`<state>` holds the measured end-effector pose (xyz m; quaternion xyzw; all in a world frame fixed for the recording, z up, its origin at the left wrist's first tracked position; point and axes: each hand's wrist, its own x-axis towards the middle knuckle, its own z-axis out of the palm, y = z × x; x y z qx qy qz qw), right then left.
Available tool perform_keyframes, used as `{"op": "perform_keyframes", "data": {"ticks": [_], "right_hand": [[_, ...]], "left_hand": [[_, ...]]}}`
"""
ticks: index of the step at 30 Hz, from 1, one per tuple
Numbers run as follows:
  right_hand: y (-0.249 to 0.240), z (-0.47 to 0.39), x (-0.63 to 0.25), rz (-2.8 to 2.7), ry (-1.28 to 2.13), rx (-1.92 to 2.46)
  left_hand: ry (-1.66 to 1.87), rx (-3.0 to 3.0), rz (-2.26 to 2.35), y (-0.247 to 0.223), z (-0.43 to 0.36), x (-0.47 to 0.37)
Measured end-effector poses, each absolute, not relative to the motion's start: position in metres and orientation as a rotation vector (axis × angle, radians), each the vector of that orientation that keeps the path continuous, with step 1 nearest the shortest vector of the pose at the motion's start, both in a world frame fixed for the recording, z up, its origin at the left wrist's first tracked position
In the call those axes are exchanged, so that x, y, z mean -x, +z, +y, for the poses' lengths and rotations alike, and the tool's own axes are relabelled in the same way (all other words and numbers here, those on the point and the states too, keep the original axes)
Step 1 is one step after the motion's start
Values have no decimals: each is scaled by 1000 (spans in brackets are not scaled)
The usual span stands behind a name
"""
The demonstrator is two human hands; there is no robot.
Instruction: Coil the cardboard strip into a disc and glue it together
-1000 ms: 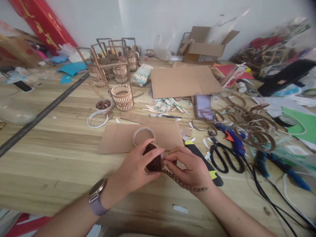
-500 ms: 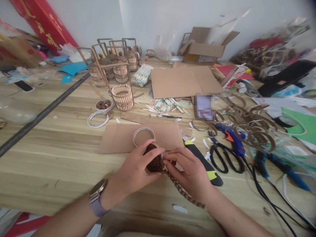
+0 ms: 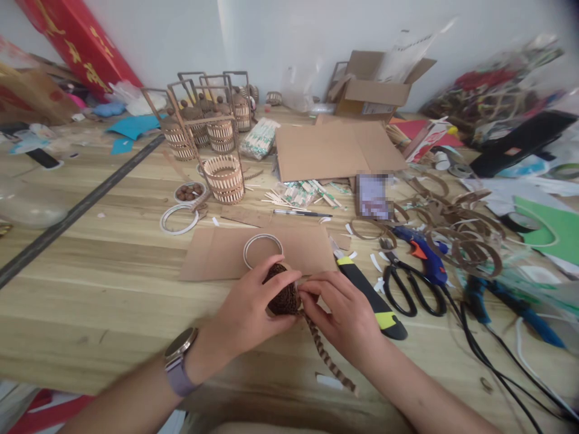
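Observation:
My left hand (image 3: 253,301) is closed around a dark brown coil (image 3: 284,292) of corrugated cardboard strip, its fingers over the top and thumb underneath. From the coil's lower right, the loose strip end (image 3: 323,346) hangs down toward the table edge. My right hand (image 3: 339,307) pinches at the coil's right side; a small pale bit shows at its fingertips, too small to name. Just beyond the coil, a white-edged ring of tape (image 3: 246,250) lies on a flat cardboard piece (image 3: 212,253).
A utility knife (image 3: 368,295), black-handled scissors (image 3: 402,283) and a blue glue gun (image 3: 427,259) lie to the right, beside loose brown strips (image 3: 470,223). Small slatted baskets (image 3: 224,178) stand at the back left, near a bowl of brown balls (image 3: 189,191).
The loose strip end has swung from against my right wrist to hang lower and further left. Both hands stay at the coil almost unmoved.

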<state>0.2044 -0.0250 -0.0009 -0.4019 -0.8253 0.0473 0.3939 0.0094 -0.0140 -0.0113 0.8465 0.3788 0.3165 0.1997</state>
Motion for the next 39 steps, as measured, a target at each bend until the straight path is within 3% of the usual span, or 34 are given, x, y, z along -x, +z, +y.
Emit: {"op": "perform_keyframes", "data": {"ticks": [12, 25, 32, 39], "right_hand": [[-1, -23, -209, -2091, 261, 1031], [5, -21, -206, -2194, 45, 941], [4, -20, -210, -2117, 242, 1013], [8, -20, -210, -2123, 158, 1012]], "left_hand": [[835, -2344, 1132, -12, -13, -7], [820, -2363, 1115, -13, -16, -9], [871, -2354, 1137, -8, -14, -10], [885, -2377, 1214, -9, -14, -10]]}}
